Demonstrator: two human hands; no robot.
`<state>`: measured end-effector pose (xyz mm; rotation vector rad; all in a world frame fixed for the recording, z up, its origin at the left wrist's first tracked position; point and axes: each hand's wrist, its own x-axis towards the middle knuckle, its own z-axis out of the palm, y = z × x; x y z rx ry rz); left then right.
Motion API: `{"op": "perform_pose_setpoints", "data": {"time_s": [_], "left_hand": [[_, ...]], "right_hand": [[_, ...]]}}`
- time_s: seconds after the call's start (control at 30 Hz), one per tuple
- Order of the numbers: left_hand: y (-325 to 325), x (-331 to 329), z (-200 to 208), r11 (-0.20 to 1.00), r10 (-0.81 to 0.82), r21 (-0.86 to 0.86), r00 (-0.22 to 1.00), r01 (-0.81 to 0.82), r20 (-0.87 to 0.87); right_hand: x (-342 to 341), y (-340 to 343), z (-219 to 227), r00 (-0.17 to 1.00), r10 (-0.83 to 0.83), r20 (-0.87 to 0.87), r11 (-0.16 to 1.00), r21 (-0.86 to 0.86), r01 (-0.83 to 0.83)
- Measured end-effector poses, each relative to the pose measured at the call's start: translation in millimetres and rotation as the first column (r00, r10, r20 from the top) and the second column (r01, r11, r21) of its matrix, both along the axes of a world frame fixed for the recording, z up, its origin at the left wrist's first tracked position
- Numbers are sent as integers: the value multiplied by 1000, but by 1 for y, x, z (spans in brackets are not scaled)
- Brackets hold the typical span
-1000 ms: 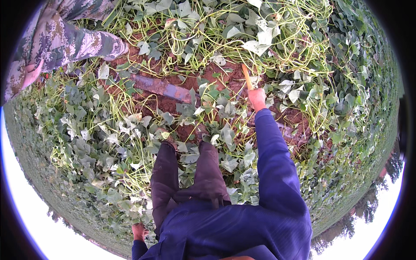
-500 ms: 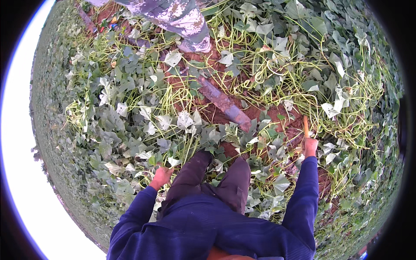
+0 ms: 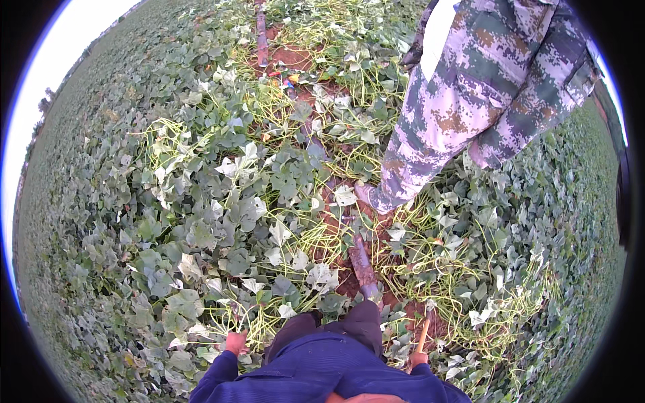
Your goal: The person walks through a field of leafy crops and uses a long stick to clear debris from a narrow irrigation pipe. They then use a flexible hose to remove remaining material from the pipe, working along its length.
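Note:
My right hand (image 3: 418, 360) is closed round a light wooden handle (image 3: 424, 332) that points away from me over red soil. Whatever tool head it may have cannot be made out. On the left, my left hand (image 3: 236, 342) is closed low among broad-leaved green vines (image 3: 228, 317), where several stems meet at its fingers. Leaves partly cover what lies under both hands.
A muddy, dark purple hose or pipe (image 3: 361, 262) runs along a strip of red soil straight ahead. Another person in camouflage trousers (image 3: 437, 134) stands at the right, a foot beside the hose. Small colourful scraps (image 3: 289, 80) lie farther off. Tangled pale stems (image 3: 437, 269) border the strip.
My view has swung up and toward the right, so more field and the other person's legs show. Both hands now sit lower in the picture; the right still holds the handle.

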<state>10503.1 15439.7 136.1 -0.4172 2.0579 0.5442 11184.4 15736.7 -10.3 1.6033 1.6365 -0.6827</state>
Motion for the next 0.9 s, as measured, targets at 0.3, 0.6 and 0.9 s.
{"op": "perform_pose_setpoints", "data": {"time_s": [0.3, 0.6, 0.9], "left_hand": [[31, 48, -11, 894, 283, 358, 959, -269, 14], [22, 59, -58, 860, -368, 108, 752, 500, -547], [84, 29, -43, 855, -406, -2, 669, 518, -623]], "right_hand": [[-150, 160, 86, 993, -118, -2, 985, -126, 117], [-223, 223, 53, 961, 168, -218, 985, 0, -173], [-194, 202, 69, 991, -89, -96, 991, -105, 79]]}}
